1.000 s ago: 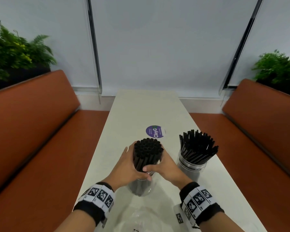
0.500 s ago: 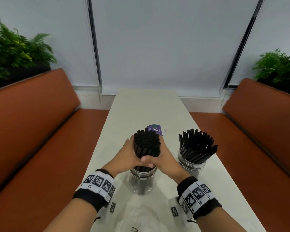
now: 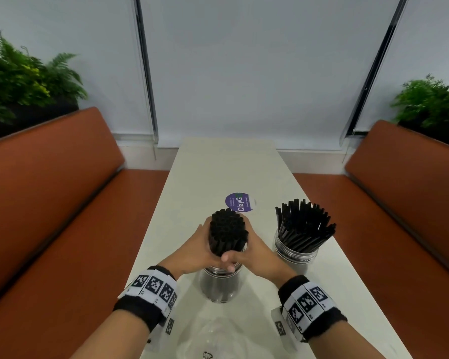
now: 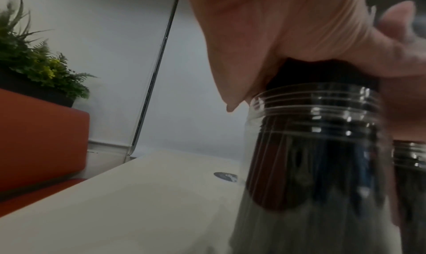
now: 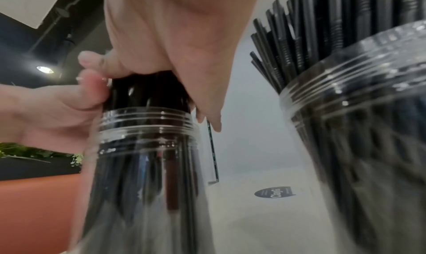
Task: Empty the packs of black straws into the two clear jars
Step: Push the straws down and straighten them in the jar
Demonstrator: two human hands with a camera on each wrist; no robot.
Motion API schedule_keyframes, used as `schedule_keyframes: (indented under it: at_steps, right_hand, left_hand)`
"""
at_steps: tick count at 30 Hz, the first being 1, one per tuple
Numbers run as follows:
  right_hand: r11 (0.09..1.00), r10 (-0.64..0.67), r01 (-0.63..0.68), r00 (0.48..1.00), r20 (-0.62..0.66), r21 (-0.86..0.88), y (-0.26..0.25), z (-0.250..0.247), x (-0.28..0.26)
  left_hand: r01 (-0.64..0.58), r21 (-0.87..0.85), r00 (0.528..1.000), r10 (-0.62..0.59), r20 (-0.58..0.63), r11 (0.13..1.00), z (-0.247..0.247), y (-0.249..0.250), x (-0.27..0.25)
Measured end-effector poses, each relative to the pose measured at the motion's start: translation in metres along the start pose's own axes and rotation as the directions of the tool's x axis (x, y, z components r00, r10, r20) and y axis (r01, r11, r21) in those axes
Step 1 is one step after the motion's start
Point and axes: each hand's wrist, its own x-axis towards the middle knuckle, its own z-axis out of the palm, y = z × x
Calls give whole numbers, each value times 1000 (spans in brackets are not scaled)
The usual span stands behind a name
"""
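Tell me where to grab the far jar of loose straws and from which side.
Take the far jar round its bare clear wall below the threaded neck, from the side. The loose straws fan out above the rim, so a grip from the top looks blocked. The right hand is closest, but it and the left hand hold the straw bundle.

Soft, even daylight is diffused through the blinds (image 3: 244, 73); only faint shadows are cast on the table (image 3: 218, 172). Straight lines are bowed at the head view's edges. Both wrist views are dim and motion-blurred, with glare streaked along the jar (image 4: 318, 112) threads.
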Motion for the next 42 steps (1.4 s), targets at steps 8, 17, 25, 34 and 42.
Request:
schedule_keyframes:
  at_steps: [8, 17, 25, 34, 42]
  right_hand:
    - [958, -125, 104, 990, -63, -266, -28, -15, 17]
    - [998, -15, 21, 996, -93, 67, 7, 0, -7]
    - [967, 22, 22, 986, -168, 255, 11, 17, -4]
    - [967, 94, -69, 991, -94, 245, 17, 6, -10]
    - [980, 101, -88, 993, -67, 177, 17, -10, -31]
  left_hand:
    - [-62, -26, 994, 60, -92, 998, -15, 21, 4]
    - [21, -33, 997, -23, -67, 999, 9, -8, -4]
    - [-18, -4, 988, 17, -154, 1000, 18, 0, -1]
    - [-59, 25, 994, 61, -87, 998, 12, 4, -7]
    - [36, 94, 999, -36, -3, 995, -6, -11, -16]
